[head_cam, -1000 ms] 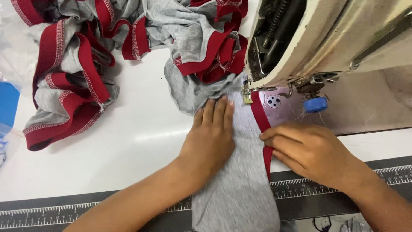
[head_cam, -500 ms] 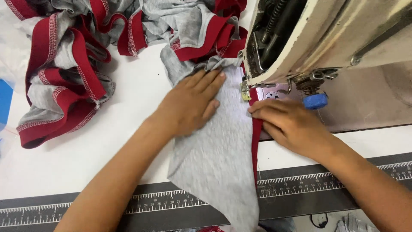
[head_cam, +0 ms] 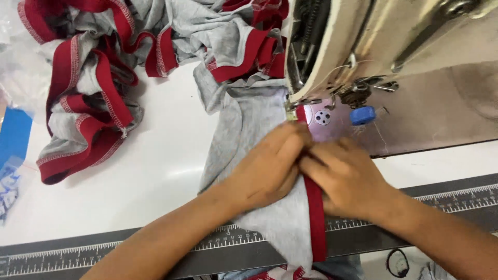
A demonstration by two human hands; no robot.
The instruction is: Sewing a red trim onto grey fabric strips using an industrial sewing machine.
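On the white surface (head_cam: 155, 171), one sewing machine (head_cam: 394, 57), one ruler strip (head_cam: 456, 199), two hands: left hand (head_cam: 270, 166), right hand (head_cam: 345, 179), fingers flat on grey cloth (head_cam: 244, 129), its red band (head_cam: 315, 207) between them.

A single head-worn camera looks steeply down, close over a white sewing table (head_cam: 155, 171); the moving hands appear slightly blurred.
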